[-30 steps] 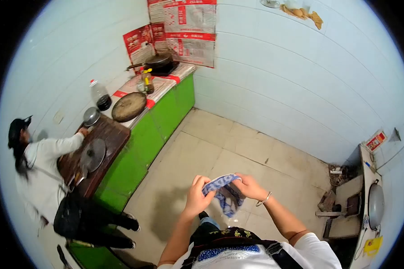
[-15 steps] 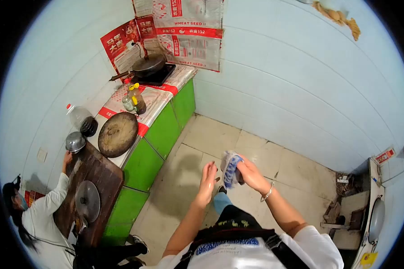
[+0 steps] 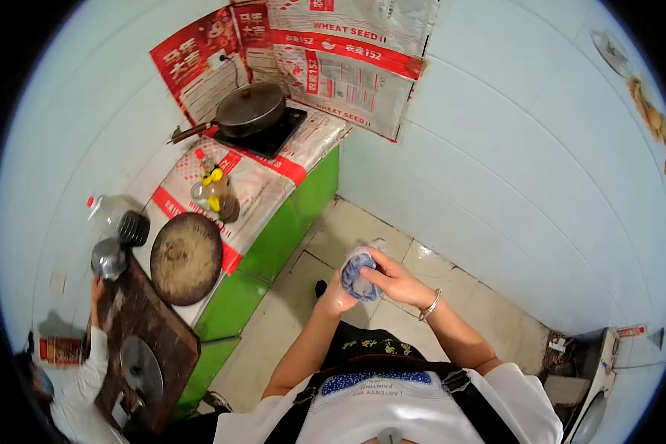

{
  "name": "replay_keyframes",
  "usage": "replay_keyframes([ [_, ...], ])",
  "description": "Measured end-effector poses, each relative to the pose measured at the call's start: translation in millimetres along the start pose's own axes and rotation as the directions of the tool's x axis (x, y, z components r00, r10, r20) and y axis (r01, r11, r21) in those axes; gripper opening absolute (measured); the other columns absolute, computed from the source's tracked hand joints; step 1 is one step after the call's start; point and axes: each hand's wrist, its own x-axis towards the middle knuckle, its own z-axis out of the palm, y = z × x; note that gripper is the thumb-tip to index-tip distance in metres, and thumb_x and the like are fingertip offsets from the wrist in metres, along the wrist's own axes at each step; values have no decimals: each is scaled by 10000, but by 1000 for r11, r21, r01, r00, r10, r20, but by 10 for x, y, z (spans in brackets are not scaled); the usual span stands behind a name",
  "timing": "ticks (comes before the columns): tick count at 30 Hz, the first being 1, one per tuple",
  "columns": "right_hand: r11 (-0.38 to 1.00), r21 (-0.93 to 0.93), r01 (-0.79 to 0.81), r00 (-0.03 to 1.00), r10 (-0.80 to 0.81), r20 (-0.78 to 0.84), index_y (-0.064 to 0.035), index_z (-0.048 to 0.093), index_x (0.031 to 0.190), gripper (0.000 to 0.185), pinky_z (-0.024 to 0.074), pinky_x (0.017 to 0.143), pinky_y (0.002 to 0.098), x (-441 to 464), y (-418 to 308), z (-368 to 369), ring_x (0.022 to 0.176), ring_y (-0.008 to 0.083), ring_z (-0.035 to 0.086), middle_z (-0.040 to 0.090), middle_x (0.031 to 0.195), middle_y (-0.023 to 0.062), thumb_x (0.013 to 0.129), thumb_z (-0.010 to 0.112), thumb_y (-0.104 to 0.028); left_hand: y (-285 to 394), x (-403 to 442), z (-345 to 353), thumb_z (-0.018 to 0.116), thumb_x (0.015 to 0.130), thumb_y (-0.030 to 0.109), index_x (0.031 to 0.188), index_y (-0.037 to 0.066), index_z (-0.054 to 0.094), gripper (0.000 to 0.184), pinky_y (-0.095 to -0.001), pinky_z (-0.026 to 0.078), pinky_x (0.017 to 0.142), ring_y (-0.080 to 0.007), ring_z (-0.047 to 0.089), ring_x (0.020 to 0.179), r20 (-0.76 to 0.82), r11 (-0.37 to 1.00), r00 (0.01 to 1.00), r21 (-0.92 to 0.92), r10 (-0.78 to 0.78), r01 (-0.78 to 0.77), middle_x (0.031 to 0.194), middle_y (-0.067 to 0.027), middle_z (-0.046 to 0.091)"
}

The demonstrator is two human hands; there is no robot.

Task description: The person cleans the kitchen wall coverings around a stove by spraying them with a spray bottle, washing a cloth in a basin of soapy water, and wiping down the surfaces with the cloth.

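In front of my body I hold a small crumpled clear plastic packet with blue print (image 3: 358, 275); its contents are hard to make out. My right hand (image 3: 398, 283), a silver bangle at its wrist, grips the packet from the right, thumb across the front. From the left, my left hand (image 3: 336, 297) is closed around its lower side, with most of those fingers hidden behind it. Both hands are above the tiled floor (image 3: 429, 260).
Along the left, a green-fronted counter (image 3: 263, 240) carries a lidded pan (image 3: 250, 109) on a cooktop, bottles (image 3: 218, 194) and a round chopping board (image 3: 187, 259). A co-worker in a white sleeve (image 3: 89, 374) touches a metal bowl (image 3: 109, 259) by a dark wooden table (image 3: 166, 325).
My left hand, apart from the packet before, has come onto it. The packet has moved slightly left. My view has shifted nearer the counter. The co-worker's hand stays at the bowl.
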Motion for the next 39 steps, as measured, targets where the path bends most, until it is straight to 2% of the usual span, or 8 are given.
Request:
replay_keyframes([
  [5, 997, -24, 67, 966, -71, -248, -43, 462, 1246, 342, 463, 817, 272, 658, 108, -737, 929, 132, 545, 566, 1066, 64, 948, 523, -201, 412, 1178, -657, 392, 959, 328, 1215, 31, 529, 416, -383, 450, 940, -228, 559, 1090, -126, 979, 976, -117, -180, 165, 1182, -102, 587],
  [8, 966, 242, -88, 852, 199, -484, -44, 516, 1179, 294, 483, 762, 272, 779, 230, -1163, 862, 132, 576, 594, 1035, 69, 959, 506, -238, 738, 1893, -775, 322, 981, 307, 1247, 50, 502, 411, -395, 467, 913, -224, 566, 1069, -199, 960, 940, -62, -278, 271, 1180, -75, 587],
  [18, 930, 313, -191, 793, 334, -510, -18, 571, 1049, 240, 485, 702, 240, 1136, 659, -2064, 769, 108, 595, 630, 899, 39, 967, 492, -230, 1306, 4110, -423, 448, 933, 111, 1181, 85, 514, 258, -354, 438, 889, -201, 538, 1027, -269, 967, 955, 248, 125, -57, 1118, -61, 556],
  [22, 942, 279, -186, 802, 310, -511, -18, 575, 1034, 245, 485, 707, 243, 1349, 696, -2385, 771, 111, 593, 629, 894, 44, 969, 490, -238, 1434, 5013, 39, 477, 892, 121, 1108, 7, 516, 247, -415, 271, 1013, -303, 394, 1156, 220, 251, 705, 830, 674, -499, 1231, -138, 442],
  [28, 962, 229, -146, 751, 259, -607, -15, 587, 1004, 251, 494, 716, 258, 1753, 502, -2825, 769, 125, 598, 635, 877, 57, 966, 494, -245, 1554, 6343, 640, 531, 862, 269, 1174, 49, 528, 382, -587, 255, 987, -410, 341, 1223, 707, -626, 550, 684, 444, -374, 1405, -215, 321],
  [32, 940, 319, -126, 627, 324, -708, -18, 590, 981, 258, 504, 708, 272, 1990, 420, -2883, 763, 135, 613, 645, 865, 65, 963, 499, -258, 2106, 6751, 691, 462, 876, 259, 1236, 7, 473, 440, -621, 224, 1008, -443, 332, 1255, 646, -641, 616, 714, 450, -281, 1425, -243, 297],
  [36, 923, 362, -132, 597, 365, -714, -12, 595, 991, 261, 512, 709, 273, 2149, 586, -2915, 779, 152, 628, 651, 878, 72, 964, 491, -251, 3169, 7294, 683, 455, 870, 270, 1236, -14, 473, 463, -612, 223, 1026, -427, 239, 1343, 757, -728, 157, 653, 634, -208, 1468, -220, 252],
  [39, 944, 320, -77, 590, 302, -749, -16, 599, 981, 268, 514, 707, 280, 2224, 647, -2899, 772, 156, 628, 651, 872, 75, 965, 486, -259, 3546, 7455, 918, 434, 893, 276, 1290, -29, 424, 501, -603, 183, 1051, -428, 190, 1361, 651, -640, 141, 759, 746, -118, 1473, -236, 224],
])
